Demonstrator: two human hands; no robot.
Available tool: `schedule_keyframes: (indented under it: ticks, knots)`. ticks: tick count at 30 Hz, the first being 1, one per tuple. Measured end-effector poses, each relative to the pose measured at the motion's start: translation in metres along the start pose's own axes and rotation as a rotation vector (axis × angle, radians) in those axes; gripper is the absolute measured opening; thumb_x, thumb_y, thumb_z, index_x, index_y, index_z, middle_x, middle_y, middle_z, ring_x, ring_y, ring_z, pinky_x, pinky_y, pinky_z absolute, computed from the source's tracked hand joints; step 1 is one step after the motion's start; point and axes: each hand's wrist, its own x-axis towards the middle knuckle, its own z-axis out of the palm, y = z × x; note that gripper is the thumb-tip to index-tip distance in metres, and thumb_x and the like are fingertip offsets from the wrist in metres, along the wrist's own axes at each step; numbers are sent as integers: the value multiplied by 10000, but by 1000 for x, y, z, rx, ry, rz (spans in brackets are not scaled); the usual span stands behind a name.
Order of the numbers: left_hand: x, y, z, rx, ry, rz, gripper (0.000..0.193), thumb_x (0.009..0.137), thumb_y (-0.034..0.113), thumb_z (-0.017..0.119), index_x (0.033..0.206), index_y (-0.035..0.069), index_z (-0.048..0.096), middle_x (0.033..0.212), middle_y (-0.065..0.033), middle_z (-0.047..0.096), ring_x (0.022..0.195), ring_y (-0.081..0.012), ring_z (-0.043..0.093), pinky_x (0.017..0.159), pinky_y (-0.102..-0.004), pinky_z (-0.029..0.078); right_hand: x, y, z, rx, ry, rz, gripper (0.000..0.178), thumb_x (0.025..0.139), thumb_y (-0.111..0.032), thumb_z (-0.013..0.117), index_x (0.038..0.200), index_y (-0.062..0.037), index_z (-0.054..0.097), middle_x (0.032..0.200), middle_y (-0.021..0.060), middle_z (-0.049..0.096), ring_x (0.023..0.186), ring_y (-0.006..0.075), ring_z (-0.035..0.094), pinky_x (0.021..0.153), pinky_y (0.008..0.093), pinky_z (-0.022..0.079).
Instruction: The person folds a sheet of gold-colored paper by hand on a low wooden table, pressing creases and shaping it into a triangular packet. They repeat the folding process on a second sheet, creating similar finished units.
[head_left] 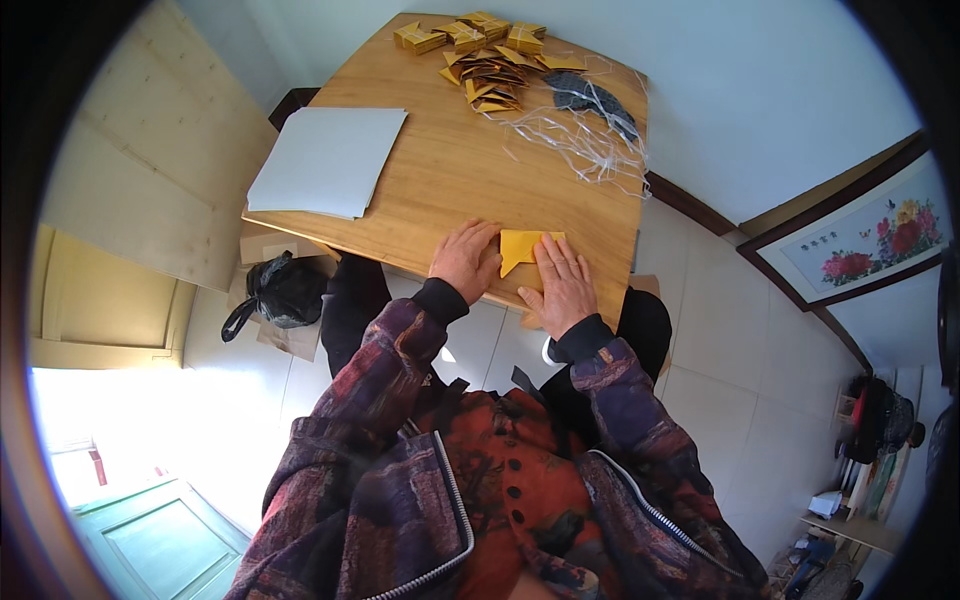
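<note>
A folded piece of yellow paper [517,246] lies near the front edge of the wooden table, with a pointed corner toward me. My left hand [466,260] rests flat on the tabletop at its left side, the fingers stretched out and the fingertips beside the paper. Pressed flat over the right part of the paper is my right hand [566,280], its thumb spread toward the table edge. Part of the folded shape is hidden under those fingers. Neither hand grips anything.
A stack of pale sheets [328,160] lies on the table's left. At the far side are loose folded gold papers [488,75], tied gold bundles [468,35], white plastic strings [580,145] and a dark grey cloth item [592,98]. A black plastic bag [285,290] sits below left.
</note>
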Motion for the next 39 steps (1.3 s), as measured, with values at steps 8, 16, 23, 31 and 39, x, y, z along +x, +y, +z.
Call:
schedule_keyframes:
  ticks: [8,16,23,31,39]
  knots:
    - [38,21,0,252,-194,-151,335,730,273,707,1022,117,653,1022,-87,586,1041,-320,515,891,-438,428,-16,1,-18,414,364,36,514,807,-128,683,1268,6,496,1380,198,470,1260,396,448,1057,445,373]
    - [46,16,4,238,-331,-193,334,678,278,790,873,65,622,937,-139,590,966,-338,541,840,-428,447,-31,18,-17,199,375,90,397,762,-75,667,1146,-31,576,1305,142,521,1248,347,467,1010,458,389]
    - [65,-16,-10,-417,-507,-490,240,813,181,762,845,39,572,669,-15,578,573,-107,569,476,-267,432,-32,13,-18,113,359,93,348,777,-110,643,1117,-47,601,1281,97,549,1230,314,485,971,456,394]
    - [241,-31,-59,-1161,49,-452,262,919,220,664,1101,67,553,863,-8,635,739,-109,616,666,-256,502,-29,12,-16,62,364,101,337,773,-117,640,1102,-55,605,1256,89,565,1202,308,514,950,451,398]
    - [120,-49,-62,-826,-230,-424,347,944,267,613,1197,35,574,1079,-36,681,868,-110,655,741,-253,487,-27,8,-19,66,345,99,338,780,-88,613,1114,-44,585,1258,99,562,1213,323,506,964,465,393]
